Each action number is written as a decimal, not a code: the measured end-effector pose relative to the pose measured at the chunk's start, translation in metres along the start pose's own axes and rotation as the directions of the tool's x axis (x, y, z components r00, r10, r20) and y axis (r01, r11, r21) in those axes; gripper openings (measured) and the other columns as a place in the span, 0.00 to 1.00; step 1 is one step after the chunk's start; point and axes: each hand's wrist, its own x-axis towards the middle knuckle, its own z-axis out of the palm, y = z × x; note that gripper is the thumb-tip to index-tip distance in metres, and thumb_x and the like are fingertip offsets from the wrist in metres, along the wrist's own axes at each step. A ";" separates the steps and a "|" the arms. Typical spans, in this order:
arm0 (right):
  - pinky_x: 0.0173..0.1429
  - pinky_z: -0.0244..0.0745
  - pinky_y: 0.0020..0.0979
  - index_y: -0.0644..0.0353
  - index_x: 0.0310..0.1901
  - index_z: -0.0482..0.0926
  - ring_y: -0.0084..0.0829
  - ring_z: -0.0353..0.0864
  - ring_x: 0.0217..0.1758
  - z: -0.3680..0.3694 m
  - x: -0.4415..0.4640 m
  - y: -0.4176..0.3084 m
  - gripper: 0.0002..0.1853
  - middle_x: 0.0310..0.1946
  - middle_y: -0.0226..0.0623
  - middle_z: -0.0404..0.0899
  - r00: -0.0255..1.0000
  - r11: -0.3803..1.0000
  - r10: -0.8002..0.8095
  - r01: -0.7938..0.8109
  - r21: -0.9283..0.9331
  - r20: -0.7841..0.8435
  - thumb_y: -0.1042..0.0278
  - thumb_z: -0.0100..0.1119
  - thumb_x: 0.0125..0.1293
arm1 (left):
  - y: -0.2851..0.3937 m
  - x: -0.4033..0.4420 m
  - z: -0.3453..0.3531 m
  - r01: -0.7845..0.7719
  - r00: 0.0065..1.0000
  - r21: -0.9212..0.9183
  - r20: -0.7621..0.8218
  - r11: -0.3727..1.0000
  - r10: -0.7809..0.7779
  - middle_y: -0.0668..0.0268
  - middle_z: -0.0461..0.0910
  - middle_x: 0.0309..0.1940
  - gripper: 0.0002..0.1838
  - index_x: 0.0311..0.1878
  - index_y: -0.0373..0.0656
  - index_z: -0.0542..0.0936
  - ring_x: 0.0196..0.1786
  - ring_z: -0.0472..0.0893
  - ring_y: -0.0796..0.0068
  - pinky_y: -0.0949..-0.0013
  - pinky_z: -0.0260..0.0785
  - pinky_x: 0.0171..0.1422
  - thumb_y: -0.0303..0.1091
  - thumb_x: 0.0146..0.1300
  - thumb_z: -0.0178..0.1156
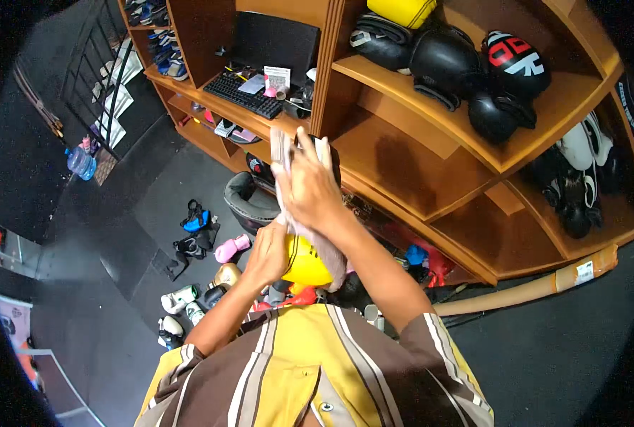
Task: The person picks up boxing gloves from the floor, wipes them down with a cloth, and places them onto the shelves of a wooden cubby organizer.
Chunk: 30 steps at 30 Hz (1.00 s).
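A yellow boxing glove (pixel 306 263) is held up in front of my chest. My left hand (pixel 265 252) is closed around its near left side, with the fingertips partly hidden. Above it, my right hand (pixel 310 185) presses a pale pinkish-grey cloth (pixel 329 257) against the glove's upper part. The cloth hangs down along the glove's right side. My right hand covers most of the glove's cuff end, and its fingers are slightly blurred.
A wooden shelf unit (pixel 416 178) stands ahead, with black boxing gloves (pixel 445 57) on its upper right shelf. A keyboard (pixel 242 94) and monitor (pixel 274 46) occupy the desk part. Pink gloves (pixel 232 248) and other gear lie on the floor. A cardboard tube (pixel 530 288) lies at right.
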 end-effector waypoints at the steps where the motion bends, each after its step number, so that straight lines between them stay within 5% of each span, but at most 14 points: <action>1: 0.77 0.44 0.59 0.69 0.53 0.79 0.55 0.61 0.72 0.003 0.006 0.009 0.22 0.63 0.50 0.72 0.990 0.998 0.058 -0.053 0.039 -0.128 0.58 0.46 0.74 | 0.015 0.007 -0.010 0.198 0.979 -0.286 0.109 0.938 -0.174 0.46 0.78 0.49 0.23 0.57 0.30 0.73 0.47 0.78 0.50 0.56 0.69 0.58 0.42 0.72 0.48; 2: 0.77 0.45 0.59 0.68 0.51 0.80 0.55 0.64 0.70 0.010 0.010 0.020 0.21 0.60 0.50 0.74 0.962 0.992 0.114 -0.096 0.085 -0.249 0.58 0.46 0.74 | 0.030 0.015 -0.021 0.401 0.916 -0.514 0.213 0.759 -0.340 0.51 0.81 0.46 0.23 0.56 0.30 0.73 0.43 0.80 0.58 0.60 0.71 0.55 0.43 0.72 0.50; 4: 0.79 0.43 0.55 0.70 0.56 0.77 0.51 0.60 0.74 -0.002 0.009 0.035 0.22 0.64 0.57 0.70 0.899 0.961 0.241 -0.170 0.216 -0.365 0.59 0.44 0.74 | 0.023 0.002 -0.004 0.312 0.875 -0.902 0.150 0.298 -0.460 0.57 0.83 0.43 0.22 0.55 0.31 0.74 0.39 0.81 0.67 0.65 0.73 0.50 0.43 0.71 0.54; 6: 0.79 0.45 0.48 0.62 0.66 0.71 0.48 0.59 0.75 0.027 -0.005 0.075 0.26 0.66 0.57 0.68 0.788 0.870 0.441 -0.260 0.419 -0.428 0.52 0.40 0.77 | 0.006 0.000 -0.006 0.298 0.902 -0.927 0.195 0.227 -0.386 0.61 0.83 0.45 0.23 0.56 0.33 0.75 0.41 0.83 0.74 0.70 0.76 0.48 0.42 0.68 0.59; 7: 0.68 0.59 0.45 0.62 0.66 0.71 0.43 0.69 0.62 0.043 -0.016 0.093 0.26 0.58 0.52 0.74 0.781 0.585 0.592 -0.248 0.772 -0.198 0.53 0.40 0.77 | 0.011 0.002 -0.015 0.275 0.905 -0.945 0.192 0.177 -0.380 0.61 0.83 0.44 0.23 0.57 0.33 0.75 0.41 0.83 0.73 0.69 0.77 0.48 0.41 0.67 0.59; 11: 0.46 0.73 0.34 0.62 0.50 0.76 0.32 0.78 0.40 0.012 -0.031 0.019 0.16 0.38 0.36 0.79 0.942 0.473 0.059 0.266 0.840 -0.331 0.58 0.54 0.71 | -0.018 0.001 -0.020 0.248 0.917 -0.957 0.282 -0.151 -0.281 0.55 0.83 0.50 0.28 0.61 0.34 0.73 0.49 0.85 0.64 0.63 0.79 0.56 0.46 0.66 0.58; 13: 0.43 0.76 0.32 0.60 0.47 0.77 0.29 0.80 0.36 0.016 -0.044 0.005 0.14 0.34 0.32 0.80 0.963 0.600 0.024 0.202 0.774 -0.270 0.57 0.56 0.70 | -0.045 -0.001 -0.014 0.303 0.912 -0.880 0.379 -0.366 -0.158 0.52 0.81 0.56 0.33 0.65 0.36 0.72 0.54 0.84 0.59 0.57 0.77 0.61 0.54 0.68 0.55; 16: 0.48 0.76 0.31 0.56 0.48 0.77 0.29 0.79 0.41 0.040 -0.074 0.005 0.18 0.37 0.33 0.79 0.977 0.783 0.186 -0.082 0.617 -0.106 0.50 0.48 0.74 | -0.073 -0.009 0.002 0.337 0.887 -0.864 0.424 -0.373 -0.181 0.53 0.81 0.57 0.36 0.65 0.37 0.73 0.55 0.83 0.59 0.56 0.76 0.62 0.61 0.67 0.53; 18: 0.51 0.75 0.32 0.55 0.49 0.77 0.29 0.79 0.44 0.049 -0.078 0.009 0.18 0.38 0.33 0.79 0.924 0.483 0.372 -0.278 0.830 0.093 0.49 0.46 0.75 | -0.078 -0.012 0.010 0.378 0.866 -0.836 0.471 -0.398 -0.168 0.55 0.80 0.57 0.38 0.65 0.39 0.73 0.56 0.82 0.59 0.56 0.75 0.63 0.64 0.66 0.54; 19: 0.52 0.75 0.33 0.55 0.50 0.77 0.30 0.79 0.44 0.051 -0.078 0.011 0.18 0.39 0.33 0.80 0.872 0.047 0.402 -0.323 0.945 0.278 0.50 0.46 0.75 | -0.085 -0.013 0.016 0.398 0.857 -0.828 0.489 -0.396 -0.162 0.55 0.80 0.58 0.38 0.65 0.39 0.73 0.57 0.82 0.59 0.56 0.75 0.64 0.64 0.66 0.54; 22: 0.60 0.73 0.34 0.55 0.54 0.76 0.33 0.79 0.51 0.036 -0.068 0.002 0.17 0.44 0.32 0.81 0.879 -0.094 0.377 -0.278 0.956 0.293 0.55 0.45 0.76 | -0.063 -0.001 -0.003 0.443 0.838 -0.860 0.498 -0.253 -0.224 0.57 0.79 0.59 0.30 0.67 0.39 0.70 0.59 0.81 0.62 0.57 0.72 0.65 0.51 0.70 0.54; 25: 0.64 0.71 0.33 0.57 0.59 0.74 0.35 0.78 0.56 0.051 -0.097 0.005 0.19 0.52 0.36 0.78 0.955 0.486 0.278 -0.236 0.842 0.107 0.60 0.50 0.71 | -0.037 0.019 -0.033 0.468 0.848 -0.881 0.471 -0.074 -0.242 0.58 0.79 0.58 0.29 0.67 0.40 0.68 0.58 0.80 0.65 0.60 0.71 0.65 0.46 0.67 0.51; 27: 0.67 0.69 0.33 0.59 0.63 0.72 0.41 0.75 0.59 0.088 -0.111 0.014 0.26 0.61 0.44 0.71 0.997 0.699 0.058 -0.070 0.711 0.041 0.63 0.58 0.62 | -0.042 0.019 -0.029 0.539 0.769 -0.841 0.513 -0.045 -0.382 0.57 0.81 0.54 0.33 0.64 0.40 0.71 0.54 0.82 0.64 0.61 0.72 0.63 0.56 0.65 0.51; 30: 0.60 0.73 0.38 0.59 0.59 0.73 0.47 0.77 0.56 0.084 -0.104 0.002 0.24 0.58 0.50 0.74 1.000 0.602 0.001 0.020 0.798 -0.026 0.76 0.56 0.59 | -0.043 0.011 -0.024 0.518 0.739 -0.825 0.564 -0.225 -0.367 0.56 0.80 0.49 0.35 0.61 0.38 0.72 0.49 0.80 0.63 0.61 0.72 0.59 0.60 0.63 0.51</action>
